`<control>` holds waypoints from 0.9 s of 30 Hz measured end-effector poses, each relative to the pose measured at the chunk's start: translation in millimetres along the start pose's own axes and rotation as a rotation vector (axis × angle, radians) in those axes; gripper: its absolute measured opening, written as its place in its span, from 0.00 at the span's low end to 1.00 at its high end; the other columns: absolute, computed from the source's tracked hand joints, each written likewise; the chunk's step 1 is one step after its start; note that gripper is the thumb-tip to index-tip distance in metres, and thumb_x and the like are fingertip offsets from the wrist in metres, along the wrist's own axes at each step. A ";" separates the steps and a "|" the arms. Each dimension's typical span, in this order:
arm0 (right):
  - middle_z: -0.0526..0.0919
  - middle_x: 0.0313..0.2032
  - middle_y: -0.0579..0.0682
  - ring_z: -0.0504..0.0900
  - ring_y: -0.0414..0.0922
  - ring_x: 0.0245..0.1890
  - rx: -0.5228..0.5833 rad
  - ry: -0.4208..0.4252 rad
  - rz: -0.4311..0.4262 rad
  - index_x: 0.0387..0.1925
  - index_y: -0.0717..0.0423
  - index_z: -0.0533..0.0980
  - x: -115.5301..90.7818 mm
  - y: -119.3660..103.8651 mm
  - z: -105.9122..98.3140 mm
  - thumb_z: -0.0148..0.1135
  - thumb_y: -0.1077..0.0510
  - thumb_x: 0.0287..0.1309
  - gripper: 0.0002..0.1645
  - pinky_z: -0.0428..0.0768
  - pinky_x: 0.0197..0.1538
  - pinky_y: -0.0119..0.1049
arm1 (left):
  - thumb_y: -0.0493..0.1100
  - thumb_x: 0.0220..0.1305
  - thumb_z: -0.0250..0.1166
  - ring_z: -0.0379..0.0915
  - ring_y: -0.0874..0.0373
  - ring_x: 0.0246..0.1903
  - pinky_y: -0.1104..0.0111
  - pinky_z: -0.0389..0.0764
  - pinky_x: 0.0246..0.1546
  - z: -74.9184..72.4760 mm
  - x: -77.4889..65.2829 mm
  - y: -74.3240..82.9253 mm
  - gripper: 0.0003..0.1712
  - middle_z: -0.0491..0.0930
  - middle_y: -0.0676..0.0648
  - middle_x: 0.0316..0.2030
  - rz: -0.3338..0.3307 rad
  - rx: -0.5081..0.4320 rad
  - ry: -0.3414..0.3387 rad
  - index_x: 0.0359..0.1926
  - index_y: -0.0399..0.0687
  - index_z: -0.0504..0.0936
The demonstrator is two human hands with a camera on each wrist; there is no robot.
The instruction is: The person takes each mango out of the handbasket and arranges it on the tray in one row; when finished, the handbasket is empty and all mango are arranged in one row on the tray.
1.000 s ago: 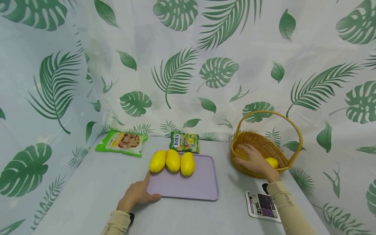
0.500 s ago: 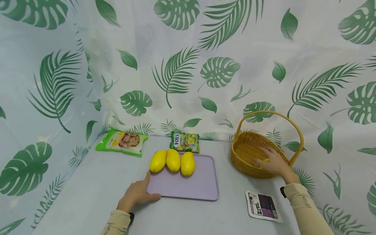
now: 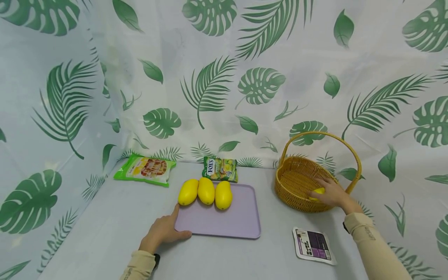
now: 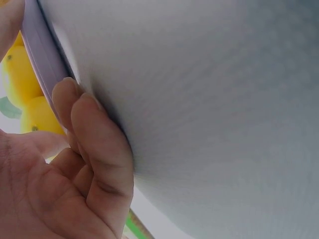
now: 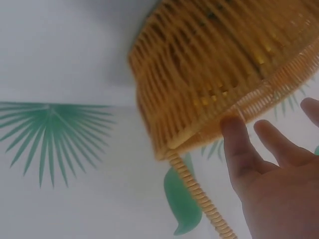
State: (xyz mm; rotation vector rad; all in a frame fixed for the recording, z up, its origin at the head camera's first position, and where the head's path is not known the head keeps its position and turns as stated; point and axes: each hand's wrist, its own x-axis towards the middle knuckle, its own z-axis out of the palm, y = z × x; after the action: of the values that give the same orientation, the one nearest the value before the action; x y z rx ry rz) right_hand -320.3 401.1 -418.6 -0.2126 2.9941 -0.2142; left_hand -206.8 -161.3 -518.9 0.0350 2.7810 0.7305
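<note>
My left hand (image 3: 164, 230) lies at the near left corner of a lilac tray (image 3: 227, 225), index finger along its left side and thumb along its front edge. In the left wrist view, the fingers (image 4: 102, 144) touch the tray's rim (image 4: 42, 59). Three yellow mangoes (image 3: 206, 191) lie side by side on the tray's back left part. My right hand (image 3: 334, 193) reaches over the right rim of a wicker basket (image 3: 294, 200), fingers around another mango (image 3: 317, 193). In the right wrist view its fingers (image 5: 239, 149) are spread at the basket's rim, the mango mostly hidden behind the weave.
A green-edged food bag (image 3: 148, 170) lies at the back left, and a small green candy packet (image 3: 220, 169) behind the tray. A purple and white pouch (image 3: 313, 245) lies in front of the basket. The basket's tall handle (image 3: 323, 133) arches over it. Leaf-printed curtains stand behind.
My right hand has moved from the basket's left part to the mango at its right side. The mango sits slightly farther left than before. The left hand and the tray stay in place.
</note>
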 end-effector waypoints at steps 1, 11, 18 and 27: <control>0.57 0.67 0.84 0.59 0.83 0.64 -0.006 -0.012 0.003 0.72 0.68 0.60 1.3 1.3 -0.5 0.57 0.32 0.64 0.52 0.65 0.59 0.77 | 0.71 0.47 0.74 0.78 0.34 0.55 0.41 0.75 0.57 0.0 -0.1 0.0 0.69 0.79 0.28 0.58 0.000 -0.001 0.000 0.78 0.39 0.52; 0.56 0.65 0.87 0.58 0.84 0.63 -0.029 -0.133 0.029 0.72 0.70 0.58 9.6 16.2 -2.8 0.57 0.29 0.61 0.57 0.66 0.59 0.77 | 0.71 0.47 0.74 0.78 0.34 0.55 0.41 0.75 0.57 -1.4 -0.4 -0.3 0.69 0.78 0.28 0.59 -0.001 -0.010 -0.008 0.78 0.39 0.52; 0.56 0.66 0.87 0.56 0.84 0.65 -0.048 -0.195 0.044 0.72 0.71 0.58 14.3 18.6 -2.5 0.56 0.32 0.64 0.54 0.64 0.60 0.77 | 0.71 0.47 0.74 0.77 0.34 0.56 0.41 0.75 0.58 -2.5 -0.5 -1.5 0.69 0.78 0.29 0.60 -0.011 -0.016 -0.016 0.79 0.41 0.51; 0.59 0.65 0.86 0.58 0.83 0.65 -0.058 -0.248 0.070 0.73 0.69 0.57 18.8 17.2 -9.9 0.56 0.26 0.60 0.59 0.65 0.60 0.76 | 0.71 0.47 0.74 0.76 0.35 0.58 0.42 0.74 0.59 -1.1 -0.1 -2.8 0.69 0.77 0.29 0.61 -0.011 -0.029 -0.013 0.79 0.41 0.51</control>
State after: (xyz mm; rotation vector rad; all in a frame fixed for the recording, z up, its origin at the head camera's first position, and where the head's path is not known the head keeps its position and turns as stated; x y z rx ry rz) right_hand -342.3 416.5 -413.8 -0.1288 2.7576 -0.0866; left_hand -206.9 -164.3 -519.4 0.0185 2.7559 0.7646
